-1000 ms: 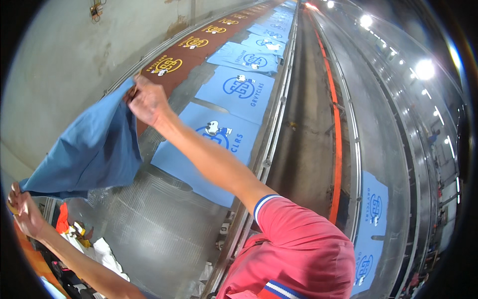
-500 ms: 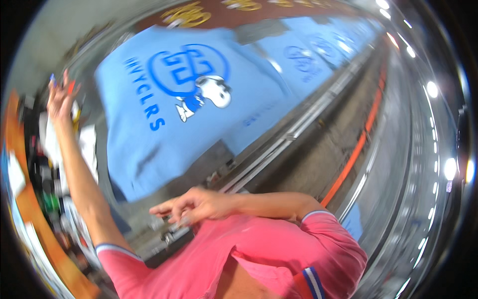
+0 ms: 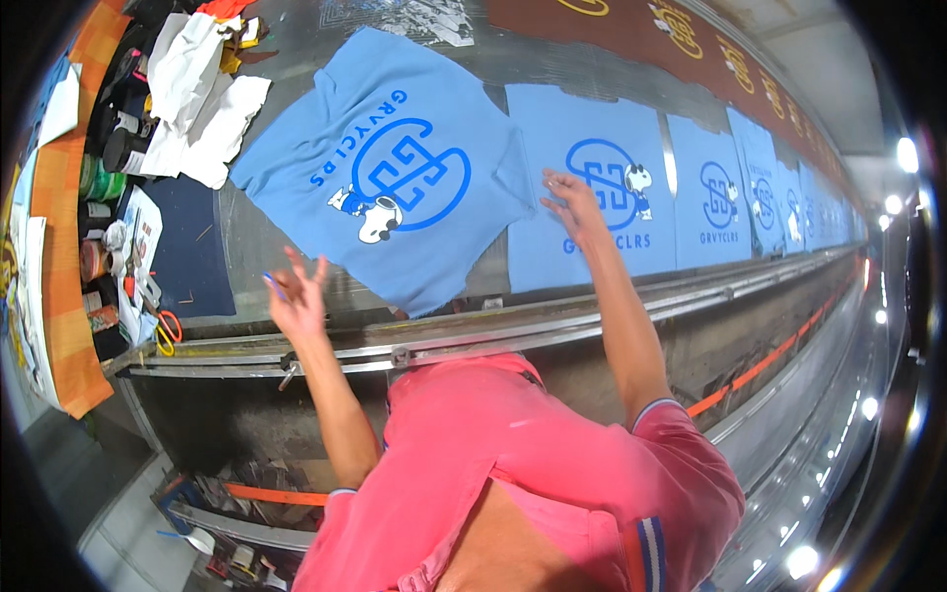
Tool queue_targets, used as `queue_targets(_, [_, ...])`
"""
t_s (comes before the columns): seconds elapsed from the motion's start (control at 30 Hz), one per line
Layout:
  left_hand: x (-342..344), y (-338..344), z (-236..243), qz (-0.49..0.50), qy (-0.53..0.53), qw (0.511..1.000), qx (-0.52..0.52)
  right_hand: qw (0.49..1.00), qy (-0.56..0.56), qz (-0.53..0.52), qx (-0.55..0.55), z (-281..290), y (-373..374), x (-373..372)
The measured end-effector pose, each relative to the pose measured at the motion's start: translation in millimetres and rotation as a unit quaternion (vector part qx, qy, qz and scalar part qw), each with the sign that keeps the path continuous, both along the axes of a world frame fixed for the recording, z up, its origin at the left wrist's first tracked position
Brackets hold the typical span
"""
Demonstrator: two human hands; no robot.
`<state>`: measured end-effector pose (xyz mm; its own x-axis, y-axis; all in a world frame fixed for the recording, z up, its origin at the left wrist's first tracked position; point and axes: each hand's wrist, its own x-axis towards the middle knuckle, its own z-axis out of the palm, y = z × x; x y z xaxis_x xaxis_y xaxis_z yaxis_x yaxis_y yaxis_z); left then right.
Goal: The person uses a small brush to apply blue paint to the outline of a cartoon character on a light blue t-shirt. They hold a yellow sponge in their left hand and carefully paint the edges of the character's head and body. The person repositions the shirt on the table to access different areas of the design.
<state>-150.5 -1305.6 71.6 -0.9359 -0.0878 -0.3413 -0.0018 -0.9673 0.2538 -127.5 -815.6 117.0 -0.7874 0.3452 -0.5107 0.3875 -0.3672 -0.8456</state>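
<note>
A light blue cloth panel (image 3: 444, 128) with a blue round emblem and a white cartoon dog lies askew and slightly wrinkled on the grey table (image 3: 286, 69). Just off its near left edge is my left hand (image 3: 299, 301), fingers spread apart, with a thin blue pen-like thing (image 3: 274, 285) held between them. My right hand (image 3: 577, 207) is over the left part of a second blue panel (image 3: 538, 118), its fingers loosely apart and nothing seen in them. Whether it touches the cloth I cannot tell.
More printed blue panels (image 3: 691, 148) run in a row to the right, with brown printed panels (image 3: 631, 49) behind. At left are crumpled white cloths (image 3: 202, 118), jars (image 3: 99, 178), orange-handled scissors (image 3: 170, 331) and dark blue cloth (image 3: 187, 237). A metal rail (image 3: 454, 350) edges the table.
The view has swung round, and the nearest panel lies at a different angle. My left hand has come in from the far left. My right hand has moved from my chest out over the second panel.
</note>
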Motion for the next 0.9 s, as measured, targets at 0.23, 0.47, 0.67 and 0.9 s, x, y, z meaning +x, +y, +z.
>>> queue_targets(0.23, [117,67,-54,-0.018,-0.152,0.987,-0.047,0.996,-0.045,0.032,0.072,-76,1,-117])
queue_targets(0.47, [131,101,-75,-0.063,-0.201,0.970,-0.118,0.991,-0.033,0.049,0.124,-91,-5,-120])
queue_targets(0.67, [111,135,-59,-0.124,-0.172,0.963,-0.168,0.996,-0.062,0.051,-0.041,-66,9,-123])
queue_targets(0.9, [99,143,-23,-0.142,-0.253,0.938,-0.187,0.984,-0.046,0.023,-0.172,-48,4,-95])
